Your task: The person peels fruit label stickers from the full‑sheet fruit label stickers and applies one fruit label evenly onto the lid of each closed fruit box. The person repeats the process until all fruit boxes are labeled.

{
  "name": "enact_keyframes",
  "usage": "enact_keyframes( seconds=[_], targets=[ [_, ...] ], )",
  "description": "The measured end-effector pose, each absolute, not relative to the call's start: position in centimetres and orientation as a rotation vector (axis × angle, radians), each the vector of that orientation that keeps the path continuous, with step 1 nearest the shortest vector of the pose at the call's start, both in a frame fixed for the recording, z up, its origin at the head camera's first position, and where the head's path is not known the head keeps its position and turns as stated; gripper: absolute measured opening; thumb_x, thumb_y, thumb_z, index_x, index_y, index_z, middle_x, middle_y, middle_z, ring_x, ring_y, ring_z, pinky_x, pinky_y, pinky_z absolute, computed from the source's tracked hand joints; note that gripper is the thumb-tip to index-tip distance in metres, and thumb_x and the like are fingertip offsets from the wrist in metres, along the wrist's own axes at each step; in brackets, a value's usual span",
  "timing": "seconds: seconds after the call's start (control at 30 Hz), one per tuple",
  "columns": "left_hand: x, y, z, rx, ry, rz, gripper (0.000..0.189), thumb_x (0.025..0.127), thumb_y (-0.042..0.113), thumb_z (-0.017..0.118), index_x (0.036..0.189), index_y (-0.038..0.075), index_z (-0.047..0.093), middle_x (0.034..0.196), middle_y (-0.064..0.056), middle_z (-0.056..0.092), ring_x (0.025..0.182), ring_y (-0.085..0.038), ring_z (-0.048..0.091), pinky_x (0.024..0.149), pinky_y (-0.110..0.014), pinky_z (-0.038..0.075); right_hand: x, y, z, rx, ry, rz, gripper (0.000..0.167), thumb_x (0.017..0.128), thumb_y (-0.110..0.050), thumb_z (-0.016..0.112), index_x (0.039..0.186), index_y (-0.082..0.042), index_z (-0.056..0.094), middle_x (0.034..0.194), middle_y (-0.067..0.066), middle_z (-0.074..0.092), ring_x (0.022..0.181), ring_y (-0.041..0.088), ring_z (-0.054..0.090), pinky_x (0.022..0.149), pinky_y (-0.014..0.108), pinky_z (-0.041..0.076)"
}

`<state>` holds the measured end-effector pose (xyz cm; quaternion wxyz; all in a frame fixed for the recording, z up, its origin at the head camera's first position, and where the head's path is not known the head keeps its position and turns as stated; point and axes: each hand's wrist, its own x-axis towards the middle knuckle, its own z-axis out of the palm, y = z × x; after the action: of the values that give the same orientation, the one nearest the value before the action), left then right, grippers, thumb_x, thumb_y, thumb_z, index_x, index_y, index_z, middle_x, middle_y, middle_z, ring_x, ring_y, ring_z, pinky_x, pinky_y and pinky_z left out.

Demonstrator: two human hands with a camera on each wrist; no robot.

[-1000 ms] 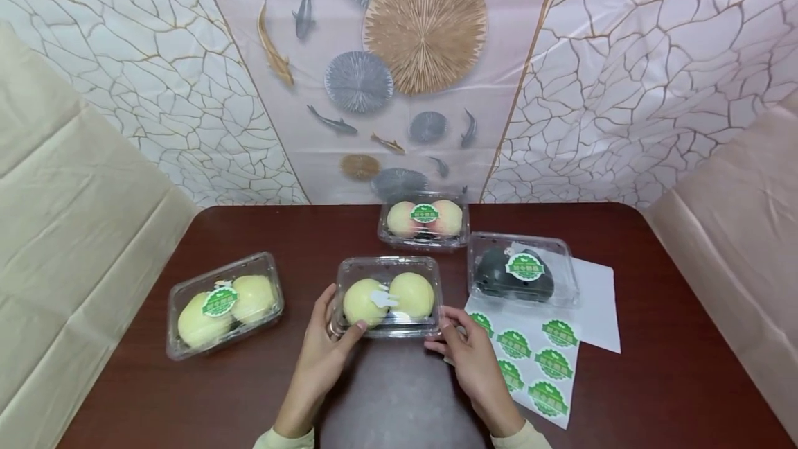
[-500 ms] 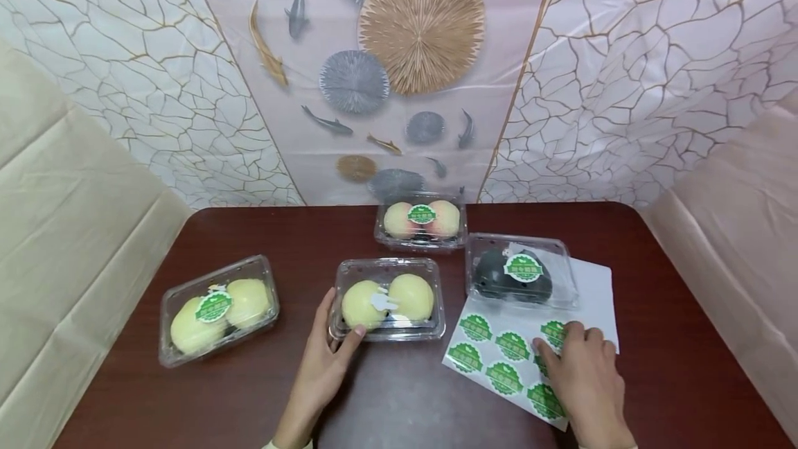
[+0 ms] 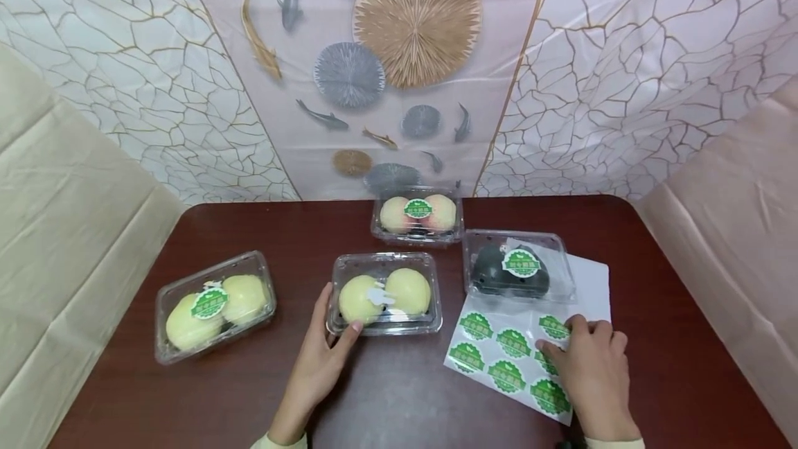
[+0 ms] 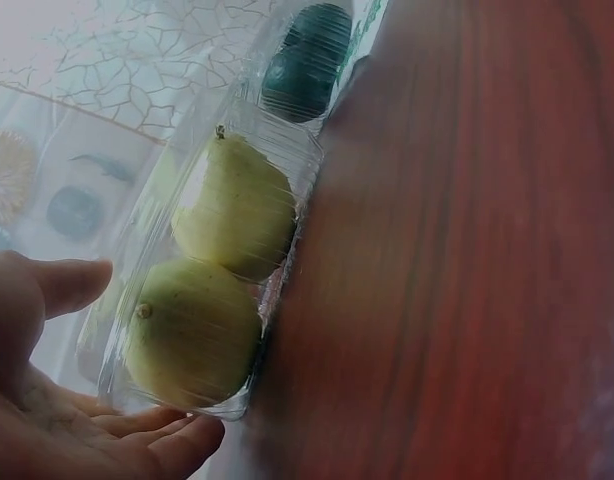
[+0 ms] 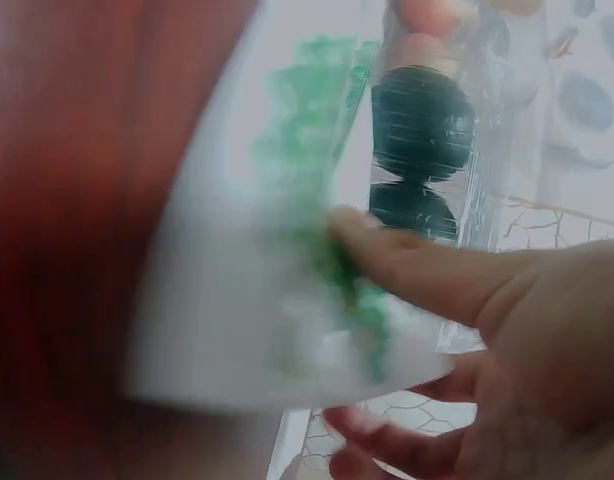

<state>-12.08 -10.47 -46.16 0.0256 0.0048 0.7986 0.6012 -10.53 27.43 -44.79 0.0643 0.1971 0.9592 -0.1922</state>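
Note:
In the head view, a clear plastic fruit box (image 3: 383, 328) holds two round yellow-green fruits (image 3: 409, 291), their stem ends showing in the left wrist view. On its lid sits a small white bunny-shaped patch (image 3: 379, 296). My left hand (image 3: 318, 359) holds the box's near left corner, thumb on the front edge and fingers along the side. To the right lies a white sticker sheet (image 3: 464, 376) with several round green labels (image 3: 506, 376). My right hand (image 3: 592, 373) pinches this sheet between thumb and fingers, and partly covers labels. The sheet is blurred in the right wrist view.
Another lidded box (image 3: 215, 307) with yellow fruits and a green label stands at the left. At the back is a box of pinkish fruits (image 3: 418, 217). A box of dark fruits (image 3: 519, 269) overlaps the sticker sheet and white paper (image 3: 592, 289).
My right hand has let go of the yellow fruit box and moved right to the sticker sheet, taking hold of it. My left hand has stayed at the box.

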Motion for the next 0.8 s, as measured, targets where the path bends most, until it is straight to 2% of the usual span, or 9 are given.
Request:
enact_keyframes(
  seconds=[0.17, 0.27, 0.37, 0.4, 0.5, 0.57, 0.63, 0.73, 0.8],
  targets=[
    [-12.2, -10.4, -46.2, 0.031, 2.472, 1.848, 0.087, 0.104, 0.022, 0.069, 0.168, 0.005, 0.013, 0.171, -0.027, 0.022, 0.156, -0.042, 0.027, 0.119, -0.060, 0.033, -10.1, 28.2, -43.4, 0.656, 2.665, -1.032, 0.082, 0.097, -0.035, 0.076, 0.151, 0.004, 0.028, 0.134, 0.043, 0.050, 0.117, 0.054, 0.057, 0.087, 0.062, 0.050],
    [-12.3, -10.5, -46.1, 0.022, 2.478, 1.835, 0.087, 0.104, 0.022, 0.070, 0.168, 0.007, 0.013, 0.171, -0.026, 0.022, 0.156, -0.041, 0.028, 0.119, -0.059, 0.034, -9.5, 28.2, -42.4, 0.675, 2.547, -1.304, 0.094, 0.101, -0.031, 0.073, 0.162, -0.001, 0.008, 0.146, 0.043, 0.046, 0.110, 0.038, 0.069, 0.085, 0.046, 0.058],
    [-12.3, -10.3, -46.2, 0.014, 2.498, 1.821, 0.086, 0.103, 0.022, 0.071, 0.168, 0.007, 0.015, 0.170, -0.027, 0.025, 0.155, -0.042, 0.030, 0.117, -0.060, 0.036, -8.4, 27.8, -41.2, 0.740, 2.434, -1.522, 0.110, 0.101, -0.027, 0.073, 0.165, -0.008, -0.014, 0.148, 0.039, 0.050, 0.085, 0.015, 0.075, 0.070, 0.029, 0.059],
    [-12.3, -10.1, -46.2, 0.010, 2.508, 1.818, 0.086, 0.103, 0.022, 0.071, 0.168, 0.006, 0.016, 0.169, -0.027, 0.025, 0.155, -0.042, 0.030, 0.117, -0.061, 0.037, -8.0, 27.6, -40.8, 0.765, 2.404, -1.573, 0.113, 0.101, -0.028, 0.074, 0.165, -0.011, -0.017, 0.149, 0.037, 0.050, 0.083, 0.011, 0.075, 0.069, 0.028, 0.060],
    [-12.1, -9.6, -45.9, -0.026, 2.627, 1.743, 0.085, 0.102, 0.021, 0.072, 0.167, 0.005, 0.019, 0.167, -0.027, 0.029, 0.153, -0.043, 0.032, 0.117, -0.064, 0.037, -6.7, 26.9, -39.4, 0.817, 2.289, -1.796, 0.108, 0.098, -0.027, 0.078, 0.165, -0.020, -0.007, 0.135, 0.012, 0.068, 0.083, 0.009, 0.076, 0.071, 0.030, 0.063],
    [-11.6, -9.2, -45.5, -0.050, 2.777, 1.663, 0.086, 0.100, 0.018, 0.075, 0.166, 0.005, 0.023, 0.165, -0.027, 0.031, 0.152, -0.044, 0.032, 0.117, -0.064, 0.036, -6.1, 26.3, -38.5, 0.777, 2.241, -1.940, 0.091, 0.097, -0.023, 0.080, 0.160, -0.018, 0.015, 0.119, -0.004, 0.075, 0.083, 0.013, 0.078, 0.070, 0.034, 0.064],
    [-11.0, -8.6, -44.7, -0.025, 2.966, 1.573, 0.085, 0.096, 0.013, 0.078, 0.164, 0.005, 0.029, 0.163, -0.025, 0.034, 0.151, -0.044, 0.033, 0.116, -0.065, 0.035, -5.8, 25.6, -37.8, 0.713, 2.186, -2.047, 0.071, 0.097, -0.021, 0.080, 0.151, -0.015, 0.034, 0.104, -0.012, 0.077, 0.084, 0.018, 0.079, 0.070, 0.038, 0.064],
    [-10.3, -7.2, -43.2, 0.189, 3.222, 1.474, 0.080, 0.089, 0.008, 0.083, 0.158, 0.005, 0.043, 0.161, -0.022, 0.039, 0.149, -0.043, 0.034, 0.115, -0.064, 0.035, -5.7, 24.1, -37.1, 0.567, 2.139, -2.142, 0.051, 0.100, -0.017, 0.076, 0.143, -0.011, 0.050, 0.104, 0.001, 0.080, 0.085, 0.027, 0.080, 0.070, 0.044, 0.064],
    [-9.8, -6.1, -41.9, 0.444, 3.317, 1.446, 0.070, 0.089, 0.010, 0.083, 0.151, 0.006, 0.052, 0.158, -0.020, 0.044, 0.147, -0.041, 0.038, 0.114, -0.062, 0.036, -5.7, 22.9, -37.2, 0.490, 2.081, -2.198, 0.047, 0.102, -0.015, 0.072, 0.144, -0.009, 0.053, 0.107, 0.007, 0.080, 0.088, 0.031, 0.080, 0.071, 0.048, 0.064]
  ],
)
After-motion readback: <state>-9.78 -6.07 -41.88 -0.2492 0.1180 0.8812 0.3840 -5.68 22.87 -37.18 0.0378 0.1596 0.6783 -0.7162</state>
